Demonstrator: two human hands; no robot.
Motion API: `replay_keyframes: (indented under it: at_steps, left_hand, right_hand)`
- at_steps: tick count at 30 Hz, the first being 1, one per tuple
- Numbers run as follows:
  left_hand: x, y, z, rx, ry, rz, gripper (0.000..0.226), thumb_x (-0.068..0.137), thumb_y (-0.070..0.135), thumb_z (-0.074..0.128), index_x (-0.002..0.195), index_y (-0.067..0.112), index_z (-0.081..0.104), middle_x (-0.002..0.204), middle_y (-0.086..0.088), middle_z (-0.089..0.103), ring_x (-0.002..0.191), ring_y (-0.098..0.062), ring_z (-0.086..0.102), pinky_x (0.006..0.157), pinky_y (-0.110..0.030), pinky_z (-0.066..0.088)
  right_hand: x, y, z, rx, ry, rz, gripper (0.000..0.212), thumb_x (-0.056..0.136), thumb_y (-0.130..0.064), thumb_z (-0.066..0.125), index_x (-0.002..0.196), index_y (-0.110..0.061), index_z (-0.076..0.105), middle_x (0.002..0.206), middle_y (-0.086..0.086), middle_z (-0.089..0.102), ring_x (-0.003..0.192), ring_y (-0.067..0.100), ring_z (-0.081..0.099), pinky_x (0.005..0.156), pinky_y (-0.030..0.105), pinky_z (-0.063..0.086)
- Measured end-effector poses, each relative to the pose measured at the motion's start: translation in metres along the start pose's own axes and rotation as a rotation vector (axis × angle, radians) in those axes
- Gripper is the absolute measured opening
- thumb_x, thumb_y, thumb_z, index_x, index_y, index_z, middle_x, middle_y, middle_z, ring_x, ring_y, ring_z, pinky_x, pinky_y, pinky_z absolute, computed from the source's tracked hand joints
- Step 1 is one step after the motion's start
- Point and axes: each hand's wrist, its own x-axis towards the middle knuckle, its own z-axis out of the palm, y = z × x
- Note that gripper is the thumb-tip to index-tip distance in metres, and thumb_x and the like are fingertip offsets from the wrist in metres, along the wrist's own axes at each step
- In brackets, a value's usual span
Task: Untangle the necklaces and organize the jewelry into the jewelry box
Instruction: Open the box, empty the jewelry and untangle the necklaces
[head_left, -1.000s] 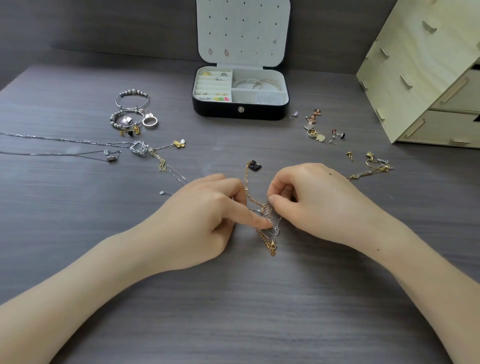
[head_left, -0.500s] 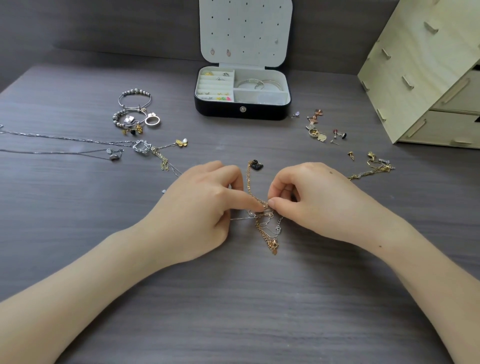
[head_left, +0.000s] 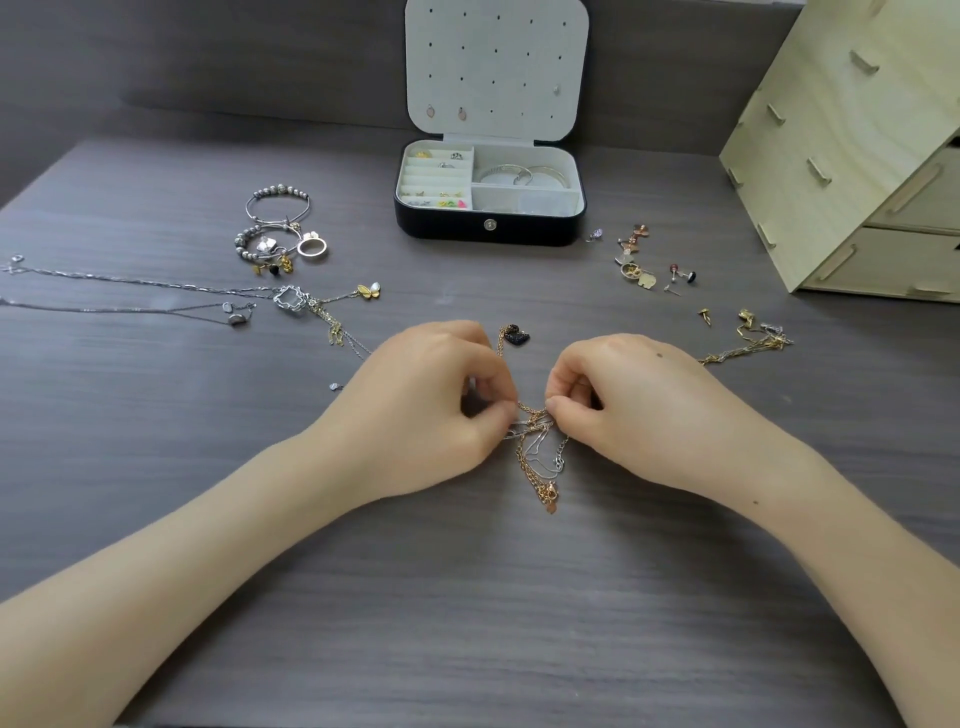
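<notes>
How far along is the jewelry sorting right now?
Done: rings and bangles sit in the jewelry box. In hand: left hand and right hand pinch the tangled chains at centre. Remaining: beaded bracelets, silver necklaces, loose earrings and a gold chain lie on the table, outside the box.

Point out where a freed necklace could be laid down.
Bare table lies between the forearms and in the strip between jewelry box and black pendant. Crowded: bracelets and silver chains at left, earrings and gold chain at right; left hand and right hand pinch the tangle.
</notes>
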Motion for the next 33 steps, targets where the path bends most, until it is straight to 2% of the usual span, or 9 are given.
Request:
replay_keyframes:
  at_steps: [2,4,11,14,20,24,27,30,33]
  left_hand:
    - [0.006,0.004,0.003,-0.02,-0.025,-0.052,0.014,0.073,0.034,0.064,0.061,0.027,0.063,0.072,0.009,0.057,0.066,-0.002,0.049,0.065,-0.024,0.041]
    - [0.01,0.006,0.004,-0.014,-0.046,-0.094,0.018,0.075,0.03,0.07,0.06,0.027,0.062,0.071,0.009,0.056,0.063,-0.002,0.048,0.065,-0.025,0.041]
    - [0.018,0.009,0.001,0.024,-0.094,-0.218,0.022,0.075,0.028,0.07,0.056,0.029,0.06,0.064,0.01,0.057,0.059,-0.001,0.05,0.06,-0.023,0.04]
    - [0.019,0.011,0.003,0.023,-0.085,-0.248,0.021,0.074,0.028,0.07,0.055,0.028,0.061,0.062,0.01,0.059,0.058,-0.001,0.051,0.06,-0.023,0.04]
    - [0.021,0.015,0.005,0.038,-0.05,-0.273,0.019,0.072,0.032,0.07,0.055,0.028,0.061,0.067,0.008,0.062,0.063,-0.004,0.054,0.063,-0.027,0.047]
    - [0.021,0.017,0.006,0.073,-0.034,-0.282,0.021,0.073,0.033,0.069,0.056,0.028,0.058,0.065,0.01,0.058,0.067,-0.007,0.053,0.062,-0.026,0.042]
    - [0.021,0.017,0.007,0.086,-0.011,-0.273,0.019,0.075,0.034,0.067,0.06,0.027,0.057,0.064,0.012,0.056,0.068,-0.01,0.052,0.06,-0.025,0.037]
    - [0.019,0.017,0.008,0.106,0.013,-0.261,0.018,0.077,0.031,0.065,0.063,0.028,0.055,0.066,0.013,0.053,0.07,-0.008,0.048,0.06,-0.025,0.035]
    - [0.017,0.013,0.009,0.092,0.035,-0.227,0.021,0.079,0.029,0.064,0.062,0.03,0.052,0.068,0.011,0.052,0.069,-0.008,0.047,0.062,-0.025,0.035]
  right_hand:
    - [0.0,0.0,0.001,0.005,0.012,0.001,0.011,0.091,-0.03,0.049,0.086,-0.025,0.058,0.084,-0.012,0.055,0.09,0.015,0.054,0.075,0.029,0.039]
    - [0.001,0.0,0.002,0.01,0.023,0.006,0.011,0.092,-0.029,0.049,0.087,-0.024,0.058,0.083,-0.011,0.054,0.09,0.016,0.054,0.075,0.029,0.039]
    - [0.004,0.006,0.003,0.066,0.121,0.042,0.01,0.092,-0.029,0.048,0.086,-0.026,0.055,0.081,-0.012,0.052,0.084,0.011,0.049,0.065,0.025,0.026]
    - [0.004,0.007,0.003,0.11,0.113,0.039,0.009,0.093,-0.028,0.048,0.086,-0.026,0.055,0.082,-0.013,0.053,0.084,0.01,0.05,0.066,0.024,0.027]
    - [0.006,0.008,0.004,0.078,0.124,0.044,0.007,0.093,-0.027,0.049,0.089,-0.027,0.055,0.086,-0.012,0.052,0.089,0.012,0.051,0.07,0.024,0.03]
    - [0.008,0.01,0.005,0.046,0.15,0.012,0.012,0.092,-0.027,0.049,0.098,-0.025,0.059,0.086,-0.013,0.049,0.088,0.012,0.048,0.069,0.024,0.028]
    - [0.008,0.009,0.006,0.055,0.159,-0.022,0.008,0.091,-0.031,0.054,0.094,-0.026,0.06,0.079,-0.013,0.048,0.078,0.009,0.042,0.064,0.023,0.022]
    - [0.009,0.009,0.006,0.062,0.132,-0.036,0.007,0.089,-0.031,0.058,0.094,-0.027,0.06,0.072,-0.015,0.045,0.077,0.009,0.041,0.063,0.023,0.021]
    - [0.008,0.01,0.004,0.044,0.118,-0.042,0.007,0.089,-0.03,0.058,0.094,-0.026,0.061,0.076,-0.014,0.047,0.079,0.008,0.041,0.065,0.022,0.023]
